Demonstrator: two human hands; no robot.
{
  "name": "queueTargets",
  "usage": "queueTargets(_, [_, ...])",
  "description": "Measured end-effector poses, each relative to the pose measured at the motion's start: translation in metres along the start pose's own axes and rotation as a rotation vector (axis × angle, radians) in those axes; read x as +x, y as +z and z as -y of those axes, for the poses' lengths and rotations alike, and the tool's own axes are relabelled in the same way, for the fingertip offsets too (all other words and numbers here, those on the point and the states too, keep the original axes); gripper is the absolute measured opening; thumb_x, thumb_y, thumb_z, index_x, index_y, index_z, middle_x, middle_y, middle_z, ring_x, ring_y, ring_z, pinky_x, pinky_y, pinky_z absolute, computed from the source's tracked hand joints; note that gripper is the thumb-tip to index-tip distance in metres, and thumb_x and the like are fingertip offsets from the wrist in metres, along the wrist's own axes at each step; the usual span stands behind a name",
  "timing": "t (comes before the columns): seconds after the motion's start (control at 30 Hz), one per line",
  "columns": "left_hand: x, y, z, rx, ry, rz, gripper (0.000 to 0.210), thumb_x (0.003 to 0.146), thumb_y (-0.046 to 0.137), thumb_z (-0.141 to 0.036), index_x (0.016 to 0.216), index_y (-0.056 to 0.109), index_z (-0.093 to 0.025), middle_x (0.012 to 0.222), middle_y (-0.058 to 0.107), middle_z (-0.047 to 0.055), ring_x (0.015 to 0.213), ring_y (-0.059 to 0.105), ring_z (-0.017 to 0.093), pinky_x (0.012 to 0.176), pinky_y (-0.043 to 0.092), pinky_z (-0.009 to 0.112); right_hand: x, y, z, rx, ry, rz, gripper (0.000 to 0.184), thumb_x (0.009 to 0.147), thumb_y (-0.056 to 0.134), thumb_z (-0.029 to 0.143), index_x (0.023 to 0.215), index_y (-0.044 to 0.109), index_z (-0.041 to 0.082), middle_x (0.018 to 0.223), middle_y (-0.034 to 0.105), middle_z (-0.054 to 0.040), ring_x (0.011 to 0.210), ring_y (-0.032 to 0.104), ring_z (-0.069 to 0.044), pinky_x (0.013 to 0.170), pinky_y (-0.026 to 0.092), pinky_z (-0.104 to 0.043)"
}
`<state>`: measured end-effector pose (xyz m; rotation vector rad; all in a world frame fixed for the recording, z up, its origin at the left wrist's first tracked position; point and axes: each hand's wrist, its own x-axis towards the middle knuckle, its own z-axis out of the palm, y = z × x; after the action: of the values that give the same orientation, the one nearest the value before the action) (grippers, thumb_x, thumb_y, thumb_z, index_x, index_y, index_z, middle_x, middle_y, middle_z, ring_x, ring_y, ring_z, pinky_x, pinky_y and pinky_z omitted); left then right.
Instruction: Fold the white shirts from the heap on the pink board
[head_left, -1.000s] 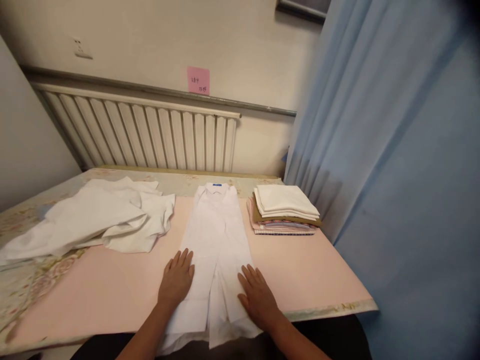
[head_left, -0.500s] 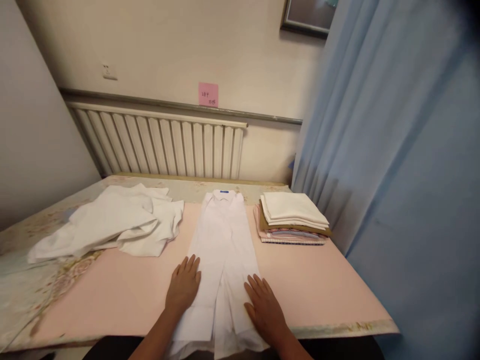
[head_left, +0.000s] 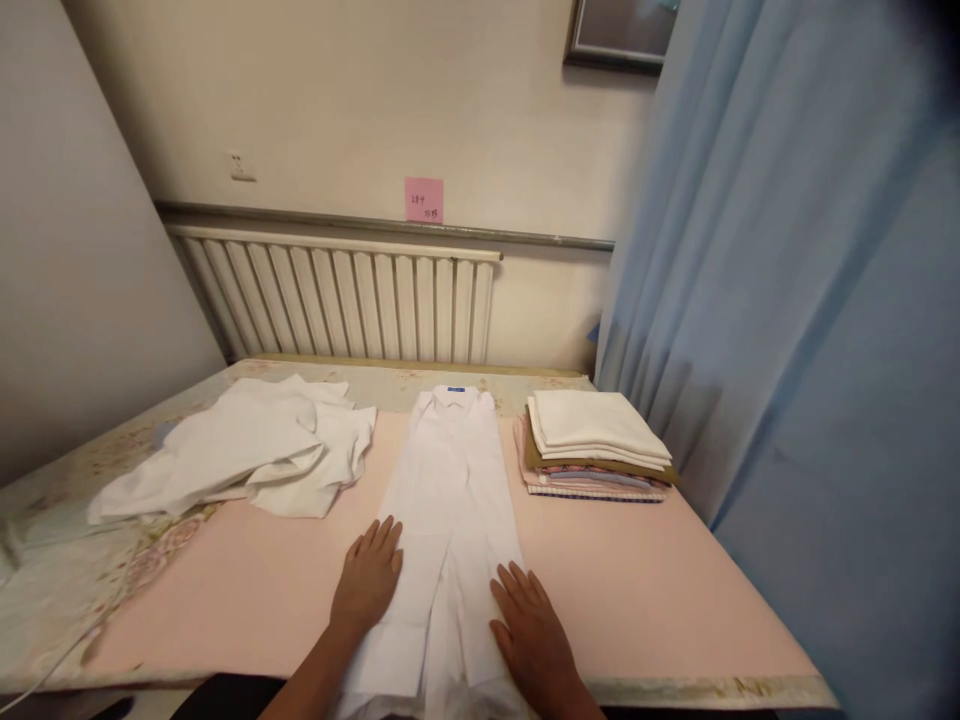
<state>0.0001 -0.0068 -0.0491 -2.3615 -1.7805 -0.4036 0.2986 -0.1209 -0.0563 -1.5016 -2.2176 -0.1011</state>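
Observation:
A white collared shirt (head_left: 459, 470) lies lengthwise on the pink cloth in front of me, its sides and sleeves folded inward into a long strip. The collar with a small blue label points to the wall, and the hem reaches the near table edge. My left hand (head_left: 371, 572) rests flat on the shirt's left edge, fingers stretched out. On the right edge lies my right hand (head_left: 529, 620), its fingers also extended and slightly spread. Neither hand grasps the fabric.
A loose heap of white garments (head_left: 247, 445) lies at the left. To the right stands a stack of folded clothes (head_left: 600, 440). The pink cloth (head_left: 637, 590) covers much of the table. A blue curtain (head_left: 810, 400) hangs along the right, and a radiator (head_left: 352, 300) is behind the table.
My view has shifted slightly, so the scene sits a little lower and more to the right. Both hands stay flat on the shirt's edges with hardly any movement.

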Motion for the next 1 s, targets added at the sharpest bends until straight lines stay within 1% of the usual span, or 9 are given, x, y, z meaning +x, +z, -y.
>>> queueTargets(0.27, [0.0005, 0.0005, 0.0001, -0.012, 0.004, -0.020, 0.049, 0.093, 0.032, -0.034, 0.137, 0.049, -0.020, 0.145, 0.045, 0.006, 0.136, 0.037, 0.026, 0.108, 0.031, 0.046, 0.0001, 0.0006, 0.0034, 0.038, 0.029, -0.041, 0.043, 0.088, 0.052, 0.025, 0.131, 0.054, 0.024, 0.141, 0.049, -0.0046, 0.135, 0.038, -0.026, 0.112, 0.031, -0.047])
queueTargets(0.5, [0.0005, -0.0003, -0.0001, -0.012, -0.007, -0.011, 0.049, 0.093, 0.032, -0.034, 0.137, 0.049, -0.020, 0.145, 0.046, 0.006, 0.136, 0.037, 0.025, 0.108, 0.030, 0.046, -0.0008, 0.0003, 0.0039, 0.026, 0.026, -0.052, 0.043, 0.088, 0.052, 0.024, 0.131, 0.053, 0.024, 0.142, 0.049, -0.0047, 0.136, 0.037, -0.024, 0.113, 0.030, -0.047])
queueTargets(0.7, [-0.0003, 0.0001, 0.0001, -0.031, -0.009, -0.030, 0.048, 0.093, 0.033, -0.033, 0.136, 0.050, -0.022, 0.144, 0.047, 0.006, 0.136, 0.037, 0.026, 0.108, 0.031, 0.046, -0.0020, 0.0026, 0.0003, -0.030, -0.009, -0.016, 0.048, 0.086, 0.050, 0.018, 0.134, 0.050, 0.023, 0.144, 0.045, -0.0030, 0.137, 0.035, -0.025, 0.112, 0.032, -0.047])
queueTargets(0.87, [-0.0010, -0.0021, -0.0008, -0.039, -0.012, -0.031, 0.047, 0.093, 0.033, -0.034, 0.135, 0.051, -0.021, 0.143, 0.048, 0.006, 0.136, 0.038, 0.026, 0.108, 0.030, 0.046, -0.0013, 0.0024, -0.0006, -0.038, -0.007, -0.003, 0.047, 0.086, 0.051, 0.019, 0.133, 0.051, 0.024, 0.144, 0.046, -0.0026, 0.135, 0.038, -0.026, 0.111, 0.033, -0.047])
queueTargets(1.0, [-0.0009, -0.0018, -0.0004, -0.049, -0.013, -0.025, 0.048, 0.093, 0.033, -0.034, 0.136, 0.050, -0.021, 0.144, 0.047, 0.006, 0.136, 0.037, 0.026, 0.108, 0.030, 0.046, -0.0016, 0.0024, -0.0013, -0.045, -0.023, 0.000, 0.048, 0.087, 0.050, 0.019, 0.135, 0.049, 0.024, 0.144, 0.045, -0.0028, 0.136, 0.036, -0.025, 0.112, 0.032, -0.047])
